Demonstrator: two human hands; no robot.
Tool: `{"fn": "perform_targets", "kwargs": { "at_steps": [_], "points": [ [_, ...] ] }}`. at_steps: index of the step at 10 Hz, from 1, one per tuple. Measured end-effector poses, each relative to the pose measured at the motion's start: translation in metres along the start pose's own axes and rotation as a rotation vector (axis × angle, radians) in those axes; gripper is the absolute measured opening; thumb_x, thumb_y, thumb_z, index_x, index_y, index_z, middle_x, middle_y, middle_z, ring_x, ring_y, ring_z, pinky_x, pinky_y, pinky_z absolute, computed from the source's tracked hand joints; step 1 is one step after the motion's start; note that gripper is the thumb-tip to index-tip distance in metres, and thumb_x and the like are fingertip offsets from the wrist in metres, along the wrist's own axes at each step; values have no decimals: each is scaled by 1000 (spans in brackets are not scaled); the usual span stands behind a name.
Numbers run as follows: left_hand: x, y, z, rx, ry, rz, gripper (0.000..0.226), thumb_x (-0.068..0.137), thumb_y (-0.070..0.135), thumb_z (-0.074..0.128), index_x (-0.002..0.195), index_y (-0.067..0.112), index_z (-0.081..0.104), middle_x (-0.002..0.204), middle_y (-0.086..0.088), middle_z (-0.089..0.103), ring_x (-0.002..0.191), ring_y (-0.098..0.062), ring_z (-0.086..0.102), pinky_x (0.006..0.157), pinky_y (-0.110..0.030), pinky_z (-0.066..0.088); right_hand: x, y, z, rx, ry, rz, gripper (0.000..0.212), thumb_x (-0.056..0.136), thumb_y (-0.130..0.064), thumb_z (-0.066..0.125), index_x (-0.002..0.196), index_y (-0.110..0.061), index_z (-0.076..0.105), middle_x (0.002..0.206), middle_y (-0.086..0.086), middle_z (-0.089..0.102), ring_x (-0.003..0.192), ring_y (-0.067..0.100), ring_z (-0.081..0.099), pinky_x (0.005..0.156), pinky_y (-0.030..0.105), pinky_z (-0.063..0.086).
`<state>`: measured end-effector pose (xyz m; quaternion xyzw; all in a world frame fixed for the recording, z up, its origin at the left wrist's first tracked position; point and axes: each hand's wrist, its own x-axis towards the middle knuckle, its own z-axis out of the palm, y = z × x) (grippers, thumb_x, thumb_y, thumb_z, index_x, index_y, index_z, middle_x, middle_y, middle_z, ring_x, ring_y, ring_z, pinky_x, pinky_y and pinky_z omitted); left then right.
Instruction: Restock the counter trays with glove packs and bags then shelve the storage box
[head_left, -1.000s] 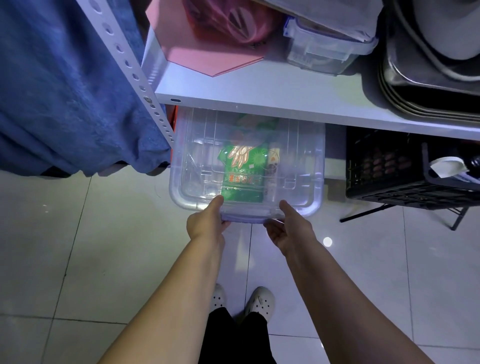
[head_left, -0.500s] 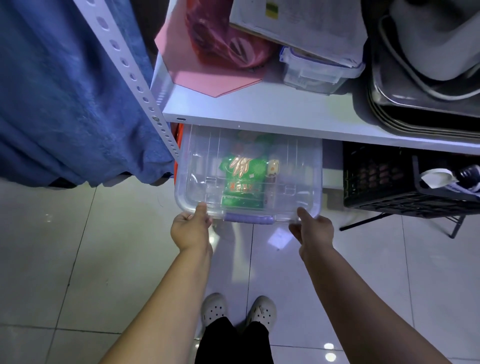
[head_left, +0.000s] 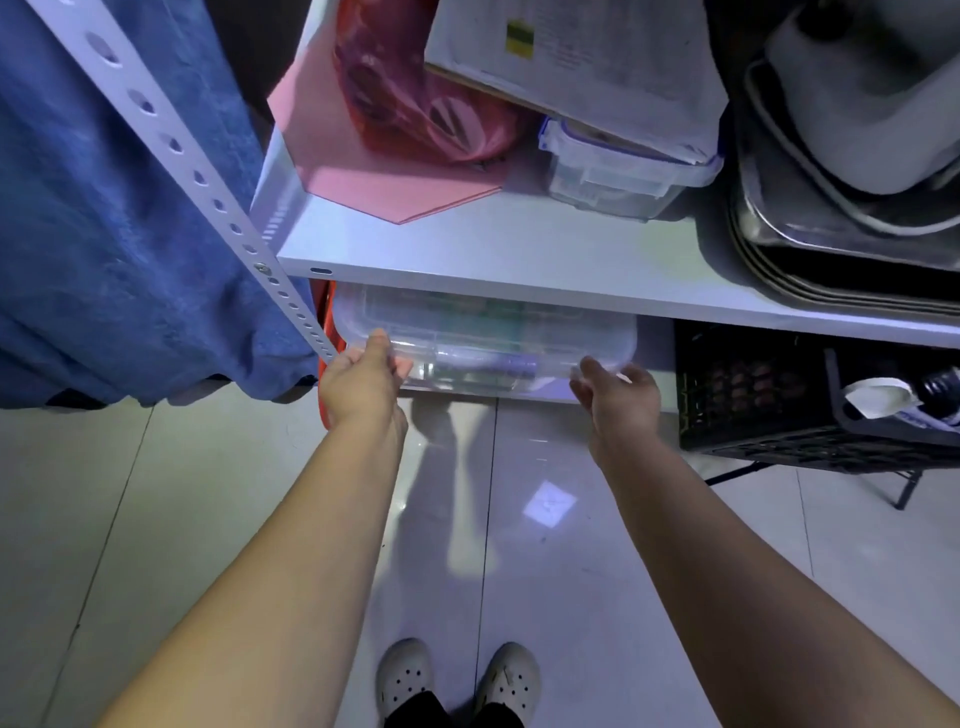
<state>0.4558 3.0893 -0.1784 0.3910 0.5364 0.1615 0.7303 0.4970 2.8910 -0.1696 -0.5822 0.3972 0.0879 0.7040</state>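
Note:
The clear plastic storage box (head_left: 483, 343) sits almost fully under the white shelf board (head_left: 519, 260), with only its front edge showing. A green pack (head_left: 467, 312) shows faintly through the lid. My left hand (head_left: 358, 382) grips the box's front left corner, thumb on top of the lid. My right hand (head_left: 618, 400) is at the front right corner, fingers curled against the rim. Both arms are stretched forward.
A perforated white shelf post (head_left: 208, 182) stands just left of the box, with a blue cloth (head_left: 104, 234) hanging beside it. A black crate (head_left: 753, 389) sits to the right under the shelf. A red bag (head_left: 415, 104), lidded container (head_left: 613, 176) and metal trays (head_left: 831, 260) lie on the shelf.
The box has slid back under the shelf board, from mostly sticking out to nearly hidden. My hands moved from the middle of its front edge out to the two corners.

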Motion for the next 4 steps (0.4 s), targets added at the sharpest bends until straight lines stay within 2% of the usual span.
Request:
{"fn": "perform_targets", "kwargs": {
  "at_steps": [1,2,3,4],
  "points": [
    [8,0,8,-2,1,3,28,88,12,62,66,13,47,51,-1,54,49,-12,52,62,-26,54,11,4,7,-52,4,-54,39,84,-8,67,114,-16,44,91,-1,56,67,11,65,61,20,47],
    [12,-1,8,-22,14,-20,27,88,13,63,67,14,46,66,-6,54,67,-20,56,69,-29,55,13,7,9,-81,5,-64,34,85,-11,66,107,-19,41,85,-6,53,65,9,64,57,21,44],
    [11,0,1,75,-32,-41,22,90,15,60,70,14,49,70,-6,56,68,-19,57,62,-26,53,8,7,4,-120,-17,-65,38,85,-14,67,115,-17,42,84,-8,55,68,12,66,60,22,46],
    [-13,-3,-11,297,-90,58,12,87,5,56,76,9,54,69,-9,53,60,-17,51,46,-15,47,-8,2,-13,-346,-23,-87,50,85,-11,66,129,-9,42,77,-3,59,75,18,61,74,28,50]
  ]
}}
